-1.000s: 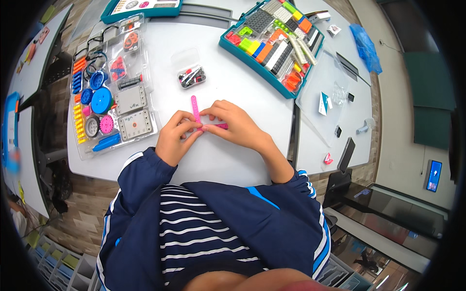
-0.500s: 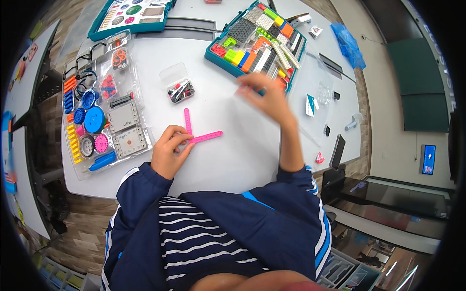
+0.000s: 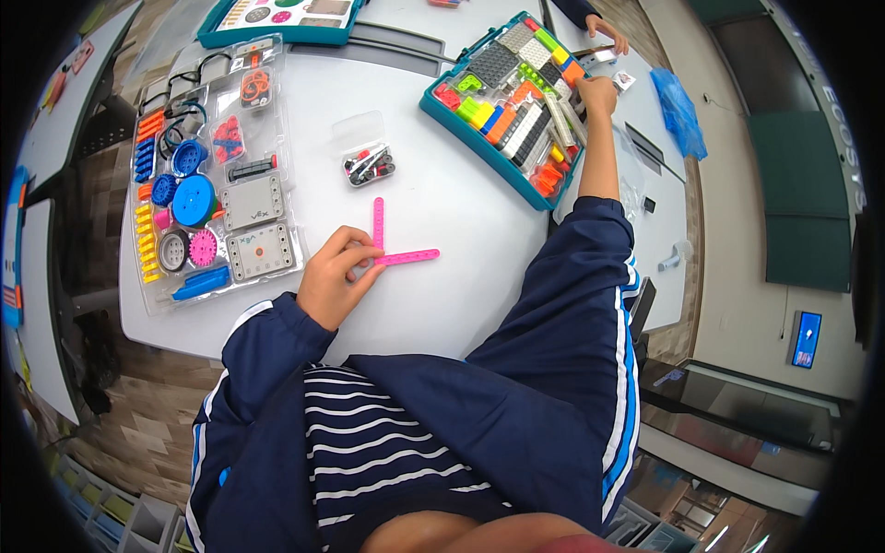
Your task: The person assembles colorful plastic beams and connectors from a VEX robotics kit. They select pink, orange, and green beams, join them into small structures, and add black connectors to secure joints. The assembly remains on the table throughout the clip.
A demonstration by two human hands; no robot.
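Two slim, pink, perforated plastic beams point(image 3: 410, 258) meet in an L over the smooth white table point(image 3: 461, 203), one pointing away from me, one to my right. My left hand point(image 3: 338, 279) pinches their corner, thumb and fingertips nearly closed on it. My right hand point(image 3: 596, 95) reaches to the far right edge of the teal plastic case point(image 3: 482, 154) of coloured blocks, fingers curled; I cannot tell whether they grip anything. Beyond the beams stands a small, clear plastic box point(image 3: 371, 168) of dark parts; near my right hand is another person's hand point(image 3: 608, 35).
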